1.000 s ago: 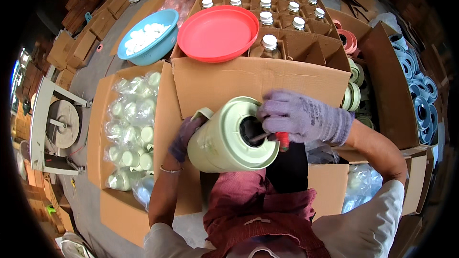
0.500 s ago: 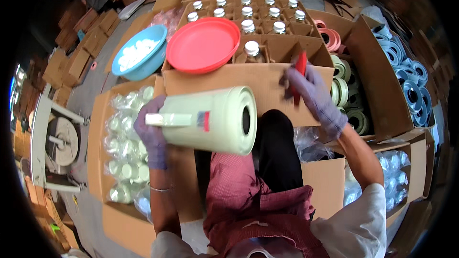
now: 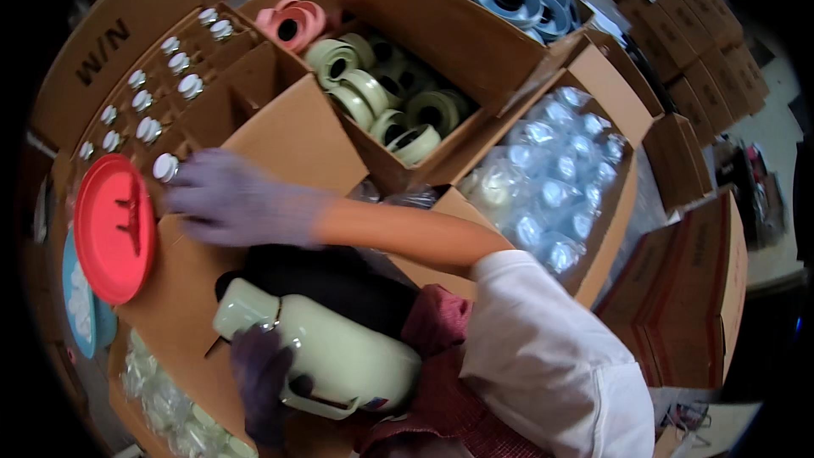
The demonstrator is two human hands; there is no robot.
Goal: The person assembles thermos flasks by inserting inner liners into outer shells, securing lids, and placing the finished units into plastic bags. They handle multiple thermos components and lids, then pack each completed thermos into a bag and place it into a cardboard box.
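Note:
A pale green thermos jug (image 3: 348, 352) lies tilted across my lap, its lid (image 3: 246, 309) toward the upper left and its handle toward the lower edge. My left hand (image 3: 263, 377), in a purple-grey glove, closes around the jug near its neck and handle. My gloved right hand (image 3: 246, 203) stretches across to the left, its fingers apart and somewhat blurred. It is nearest to a silver-necked bottle with a white cap (image 3: 166, 168) and the red basin (image 3: 106, 267). Inside that basin lies a slim red-handled tool (image 3: 133, 216), out of my hands.
A divided carton (image 3: 292, 131) holds several white-capped bottles. Behind my right arm, a carton has pale green rings (image 3: 348, 93) and pink ones (image 3: 290, 27); blue rings (image 3: 509, 0) lie beyond. Plastic-wrapped parts (image 3: 551, 178) fill another box. A blue basin (image 3: 103, 322) sits under the red one.
The red-handled tool has gone from my right hand into the red basin. The jug has swung round onto my lap, lid showing. My view has turned to the right.

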